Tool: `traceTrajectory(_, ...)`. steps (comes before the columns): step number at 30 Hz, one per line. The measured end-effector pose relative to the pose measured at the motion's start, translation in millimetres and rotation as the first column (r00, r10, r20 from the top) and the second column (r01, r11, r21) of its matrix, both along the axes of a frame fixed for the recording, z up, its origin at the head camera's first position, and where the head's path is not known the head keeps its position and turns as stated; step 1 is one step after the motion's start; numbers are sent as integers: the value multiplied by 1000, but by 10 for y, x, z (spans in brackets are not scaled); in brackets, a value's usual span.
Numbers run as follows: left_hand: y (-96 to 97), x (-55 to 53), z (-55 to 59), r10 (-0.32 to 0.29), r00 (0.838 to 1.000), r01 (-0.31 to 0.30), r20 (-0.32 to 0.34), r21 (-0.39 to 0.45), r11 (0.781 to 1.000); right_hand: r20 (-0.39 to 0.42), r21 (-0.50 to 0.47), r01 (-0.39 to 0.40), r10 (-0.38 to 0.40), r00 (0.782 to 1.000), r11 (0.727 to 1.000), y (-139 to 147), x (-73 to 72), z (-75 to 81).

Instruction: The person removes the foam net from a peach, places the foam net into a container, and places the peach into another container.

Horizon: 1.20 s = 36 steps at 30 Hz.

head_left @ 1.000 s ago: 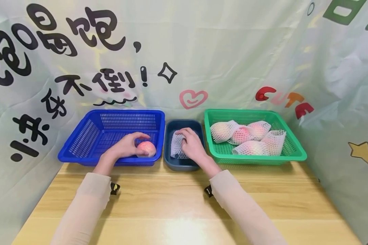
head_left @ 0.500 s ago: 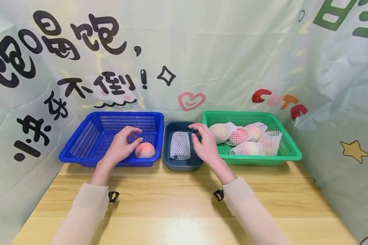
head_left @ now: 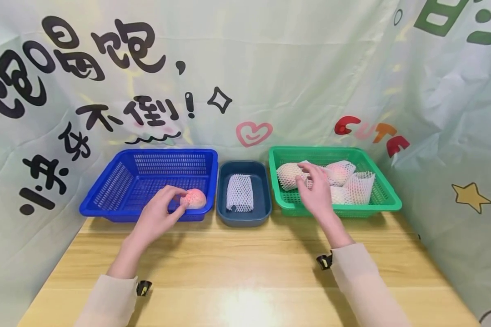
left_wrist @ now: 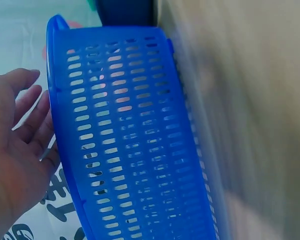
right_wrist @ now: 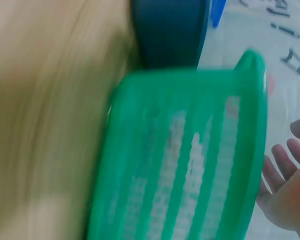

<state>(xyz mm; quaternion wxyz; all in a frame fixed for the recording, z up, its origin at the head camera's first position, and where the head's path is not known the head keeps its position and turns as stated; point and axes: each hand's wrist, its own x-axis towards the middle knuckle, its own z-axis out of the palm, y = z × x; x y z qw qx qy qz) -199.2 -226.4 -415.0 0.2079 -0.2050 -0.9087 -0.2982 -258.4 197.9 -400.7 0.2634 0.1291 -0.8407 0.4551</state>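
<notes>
A pink heart [head_left: 254, 134] and yellow star [head_left: 471, 197] decorate the pale backdrop [head_left: 311, 86].

Left of the frame, a bright blue basket [head_left: 102, 212] and a peach [head_left: 195, 200], speckled pinkish red over cream. Centre, a dark blue tray [head_left: 244, 221] with a white diamond-mesh sleeve [head_left: 240, 193]. Right, a green basket [head_left: 300, 210]; fruits [head_left: 288, 176] show cream and pink through white netting [head_left: 366, 179]. Table [head_left: 237, 268]: honey woodgrain. Backdrop [head_left: 294, 81]: pale green, black lettering [head_left: 137, 45] upper left.

There are one blue slotted plastic basket [head_left: 114, 214], one green slotted plastic basket [head_left: 360, 210], one dark-blue rectangular tub [head_left: 244, 221], one white foam-net sleeve [head_left: 240, 193], one bare pinkish peach [head_left: 196, 199], five white-netted peaches [head_left: 288, 176], two hands [head_left: 317, 193].
</notes>
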Motion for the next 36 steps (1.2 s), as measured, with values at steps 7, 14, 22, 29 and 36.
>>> traceTrajectory(7,10,86,-62,-16,1000,15,-4,-194,981,149,163,67,-92,985,984,510,1,-39)
traceTrajectory(14,95,131,-109,81,992,-39,93,-385,922,357,341,-68,-62,932,937,911,-50,2)
traceTrajectory(22,196,136,-137,162,976,-86,143,-428,899,527,366,-244,16,850,898,1189,-174,95)
traceTrajectory(29,247,170,-150,186,974,-118,129,-409,905,564,399,-342,67,823,851,1291,-274,33)
traceTrajectory(36,255,210,-161,190,972,-121,135,-405,906,560,426,-422,133,818,800,1321,-337,-14)
